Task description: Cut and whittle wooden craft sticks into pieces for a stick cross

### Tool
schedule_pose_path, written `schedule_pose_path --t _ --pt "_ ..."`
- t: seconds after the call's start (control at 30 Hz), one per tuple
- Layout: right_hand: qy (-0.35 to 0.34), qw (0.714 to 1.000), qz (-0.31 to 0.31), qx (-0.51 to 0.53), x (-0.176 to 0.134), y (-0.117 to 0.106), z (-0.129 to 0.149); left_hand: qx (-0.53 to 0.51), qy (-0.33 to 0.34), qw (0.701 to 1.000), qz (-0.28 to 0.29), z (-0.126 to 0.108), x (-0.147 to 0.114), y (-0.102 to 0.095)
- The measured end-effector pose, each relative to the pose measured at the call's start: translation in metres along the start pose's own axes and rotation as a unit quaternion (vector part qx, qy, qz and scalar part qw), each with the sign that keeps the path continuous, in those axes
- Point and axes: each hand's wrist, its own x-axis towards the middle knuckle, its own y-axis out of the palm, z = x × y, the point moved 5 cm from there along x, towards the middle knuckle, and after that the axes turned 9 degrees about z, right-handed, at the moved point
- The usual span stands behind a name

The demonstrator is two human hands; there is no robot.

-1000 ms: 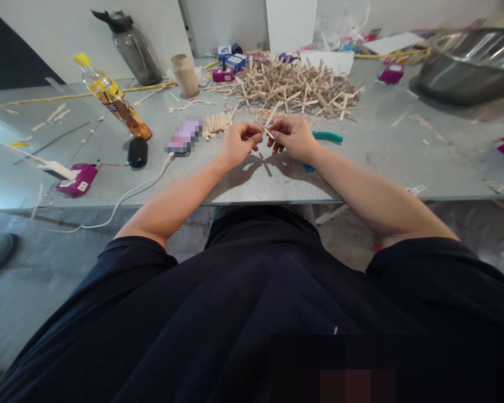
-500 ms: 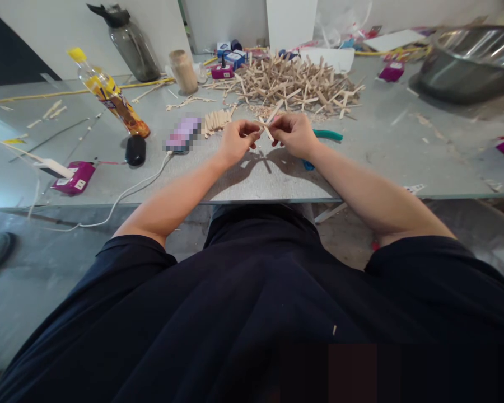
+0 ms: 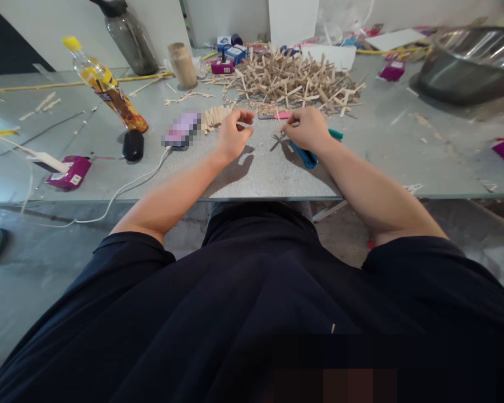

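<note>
My right hand [image 3: 308,130] pinches a small piece of crossed wooden sticks [image 3: 278,126] between thumb and fingers, held above the table. My left hand [image 3: 235,133] is apart from it, with curved fingers spread from the thumb and nothing between them. Just beyond the hands lies a thin tool with a pink handle [image 3: 282,116]. Under my right hand and forearm is a tool with blue-green handles [image 3: 308,157], mostly hidden. A row of pale flat sticks [image 3: 214,118] lies left of my left hand. Behind it all rises a large pile of crossed wooden sticks [image 3: 300,81].
To the left are a phone [image 3: 182,130] on a white cable, a black case [image 3: 133,145], a drink bottle [image 3: 109,89], a grey water bottle [image 3: 132,45] and a jar of sticks [image 3: 182,66]. A metal basin [image 3: 466,73] stands at right. The table edge [image 3: 273,198] is near my body.
My hands have moved apart. The left has let go of the crossed sticks, and the right has carried them slightly right. The pink-handled tool now shows more fully.
</note>
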Motion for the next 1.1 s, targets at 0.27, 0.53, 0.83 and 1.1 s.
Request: schedule_pose_path --t 0.27,0.53,0.83,1.1 --pt "-0.064 0.998 -0.008 -0.003 0.004 0.002 0.000 -0.019 0.035 0.999 -0.009 0.001 0.006 0.000" --pt "-0.084 0.996 0.022 0.001 0.005 0.014 0.000 -0.019 0.012 1.000 0.005 -0.007 -0.001 0.000" --pt "-0.075 0.997 0.013 -0.003 0.002 0.016 0.010 0.002 -0.019 1.000 -0.010 -0.024 -0.012 -0.001" --pt "-0.057 0.997 -0.042 -0.010 0.002 -0.011 -0.001 -0.011 -0.016 1.000 -0.006 -0.030 -0.015 -0.004"
